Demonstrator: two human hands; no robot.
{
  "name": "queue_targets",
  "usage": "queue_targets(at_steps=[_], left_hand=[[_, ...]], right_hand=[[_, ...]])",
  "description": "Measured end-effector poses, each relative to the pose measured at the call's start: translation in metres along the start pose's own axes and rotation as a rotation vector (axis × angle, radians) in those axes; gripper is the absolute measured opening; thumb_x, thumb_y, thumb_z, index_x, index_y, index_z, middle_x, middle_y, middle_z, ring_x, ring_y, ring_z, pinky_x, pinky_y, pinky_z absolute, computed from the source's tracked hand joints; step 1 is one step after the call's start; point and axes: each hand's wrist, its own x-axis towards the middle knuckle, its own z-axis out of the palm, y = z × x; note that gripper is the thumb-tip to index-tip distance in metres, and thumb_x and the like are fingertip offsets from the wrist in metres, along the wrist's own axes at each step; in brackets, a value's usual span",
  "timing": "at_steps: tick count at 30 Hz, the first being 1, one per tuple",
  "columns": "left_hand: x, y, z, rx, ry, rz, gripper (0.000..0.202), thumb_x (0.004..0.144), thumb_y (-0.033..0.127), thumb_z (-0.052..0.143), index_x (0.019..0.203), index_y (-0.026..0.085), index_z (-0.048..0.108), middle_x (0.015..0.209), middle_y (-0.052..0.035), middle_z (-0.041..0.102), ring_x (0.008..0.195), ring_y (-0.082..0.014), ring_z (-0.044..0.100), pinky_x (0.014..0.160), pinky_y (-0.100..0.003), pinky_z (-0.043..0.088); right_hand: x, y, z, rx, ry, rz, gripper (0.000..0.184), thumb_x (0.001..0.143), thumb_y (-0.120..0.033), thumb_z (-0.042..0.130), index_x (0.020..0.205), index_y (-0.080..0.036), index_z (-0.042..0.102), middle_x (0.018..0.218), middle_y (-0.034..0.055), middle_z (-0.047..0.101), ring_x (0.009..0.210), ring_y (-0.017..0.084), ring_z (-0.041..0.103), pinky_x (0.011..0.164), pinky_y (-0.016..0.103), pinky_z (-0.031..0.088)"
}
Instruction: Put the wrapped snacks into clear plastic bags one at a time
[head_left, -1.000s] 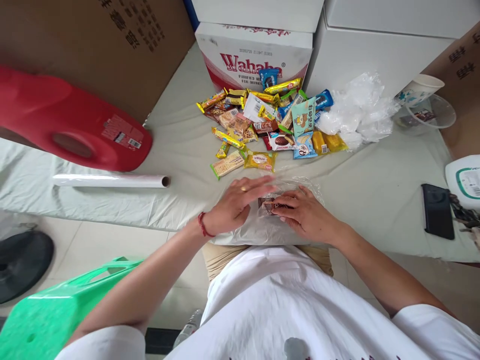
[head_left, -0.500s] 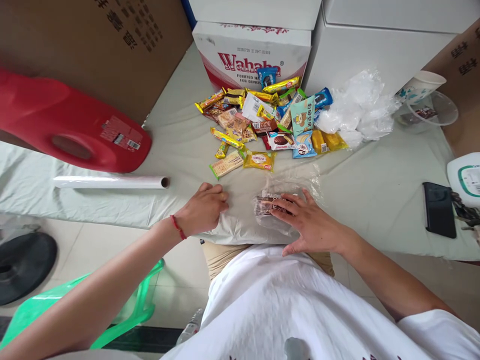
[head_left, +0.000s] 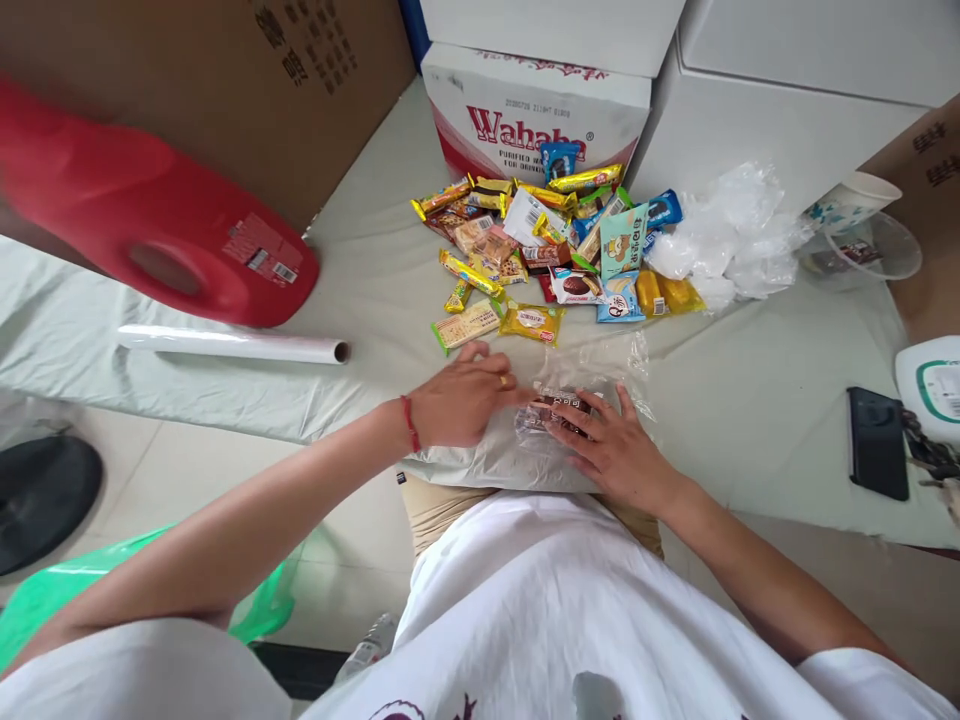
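A brown snack packet (head_left: 564, 402) lies inside a clear plastic bag (head_left: 592, 368) near the table's front edge. My right hand (head_left: 622, 440) rests over the bag with its fingers spread, pressing on the packet from the right. From the left, my left hand (head_left: 465, 398) reaches to the bag's edge. One of its fingers stretches toward the packet, while the others are loosely bent and apart; the thumb is hidden. Just beyond the left hand lie a pale wafer pack (head_left: 469, 326) with green ends and a yellow snack pack (head_left: 531, 322).
Behind is a heap of wrapped snacks (head_left: 517, 235) against a Wahaha carton (head_left: 536, 110). Crumpled clear bags (head_left: 739, 235), a paper cup (head_left: 855, 198) and a phone (head_left: 876, 443) are on the right. A red jug (head_left: 225, 250) and a white film roll (head_left: 232, 343) lie left.
My left hand has moved right to the bag, one finger stretching out. My right hand has shifted slightly, still lying on the bagged packet. The camera view has moved a little.
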Motion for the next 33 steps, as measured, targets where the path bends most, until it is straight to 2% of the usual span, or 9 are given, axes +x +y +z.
queue_targets(at_steps=[3, 5, 8, 11, 15, 18, 22, 27, 33], left_hand=[[-0.038, -0.016, 0.011, 0.122, -0.066, -0.146, 0.019, 0.072, 0.006, 0.058, 0.076, 0.022, 0.067, 0.081, -0.0063, 0.065, 0.098, -0.0281, 0.055, 0.097, -0.053, 0.031], [-0.061, -0.02, 0.018, 0.158, -0.076, -0.274, 0.019, 0.072, 0.004, 0.055, 0.066, 0.022, 0.061, 0.077, -0.006, 0.063, 0.092, -0.0272, 0.055, 0.092, -0.051, 0.034], [-0.07, -0.007, 0.019, 0.018, 0.082, -0.349, 0.031, 0.073, 0.002, 0.049, 0.087, 0.023, 0.068, 0.092, -0.0059, 0.07, 0.097, -0.026, 0.058, 0.089, -0.046, 0.038], [-0.045, 0.018, 0.01, -0.235, 0.226, -0.202, 0.062, 0.074, 0.0, 0.043, 0.128, 0.023, 0.062, 0.128, -0.007, 0.069, 0.117, -0.0238, 0.058, 0.095, -0.041, 0.04], [0.008, 0.032, 0.0, -0.262, 0.078, -0.005, 0.084, 0.075, 0.001, 0.046, 0.155, 0.026, 0.042, 0.132, -0.0077, 0.069, 0.109, -0.0244, 0.059, 0.087, -0.039, 0.036], [0.025, 0.022, 0.0, -0.199, -0.002, -0.031, 0.086, 0.071, 0.006, 0.054, 0.155, 0.023, 0.043, 0.108, -0.0098, 0.073, 0.101, -0.0279, 0.057, 0.084, -0.041, 0.033], [0.003, 0.007, 0.004, -0.22, -0.021, -0.108, 0.077, 0.062, 0.008, 0.057, 0.137, 0.022, 0.061, 0.092, -0.0074, 0.069, 0.104, -0.0295, 0.055, 0.094, -0.047, 0.029], [-0.029, 0.007, 0.016, -0.291, 0.023, -0.177, 0.065, 0.068, 0.019, 0.061, 0.133, 0.023, 0.062, 0.107, -0.009, 0.063, 0.111, -0.0311, 0.05, 0.1, -0.05, 0.03], [-0.006, 0.013, 0.021, -0.373, 0.158, -0.158, 0.078, 0.068, 0.009, 0.052, 0.141, 0.033, 0.06, 0.119, -0.0083, 0.056, 0.11, -0.0276, 0.046, 0.096, -0.046, 0.035]], right_hand=[[0.002, 0.0, 0.004, 0.008, 0.052, 0.014, 0.05, 0.101, -0.021, 0.057, 0.148, -0.038, 0.056, 0.159, -0.0001, 0.05, 0.147, 0.037, 0.039, 0.121, 0.078, 0.006], [0.004, -0.001, 0.002, 0.028, 0.077, 0.004, 0.046, 0.102, -0.021, 0.055, 0.143, -0.038, 0.06, 0.157, -0.0018, 0.052, 0.146, 0.036, 0.04, 0.122, 0.077, 0.004], [0.006, 0.0, -0.002, 0.057, 0.096, -0.026, 0.042, 0.102, -0.02, 0.055, 0.14, -0.037, 0.063, 0.156, -0.003, 0.054, 0.148, 0.034, 0.039, 0.123, 0.075, -0.002], [0.007, 0.003, -0.007, 0.089, 0.083, -0.062, 0.04, 0.102, -0.02, 0.056, 0.138, -0.036, 0.065, 0.154, -0.0022, 0.055, 0.151, 0.033, 0.036, 0.123, 0.074, -0.005], [0.006, 0.01, -0.015, 0.127, 0.06, -0.081, 0.04, 0.102, -0.02, 0.055, 0.136, -0.034, 0.067, 0.147, 0.0002, 0.063, 0.152, 0.033, 0.036, 0.123, 0.074, -0.003], [0.008, 0.015, -0.023, 0.168, 0.045, -0.072, 0.043, 0.104, -0.019, 0.05, 0.141, -0.036, 0.063, 0.14, 0.0009, 0.068, 0.15, 0.03, 0.04, 0.124, 0.073, -0.001], [0.017, 0.022, -0.03, 0.257, 0.004, -0.065, 0.041, 0.106, -0.02, 0.044, 0.141, -0.033, 0.062, 0.137, 0.0025, 0.07, 0.147, 0.028, 0.045, 0.124, 0.071, 0.006], [0.036, 0.029, -0.033, 0.376, -0.05, -0.031, 0.037, 0.105, -0.021, 0.045, 0.132, -0.03, 0.069, 0.133, 0.0075, 0.072, 0.138, 0.028, 0.054, 0.121, 0.069, 0.019], [0.045, 0.033, -0.033, 0.402, -0.111, -0.047, 0.035, 0.104, -0.023, 0.046, 0.126, -0.03, 0.072, 0.132, 0.0072, 0.072, 0.14, 0.03, 0.051, 0.12, 0.07, 0.019]])
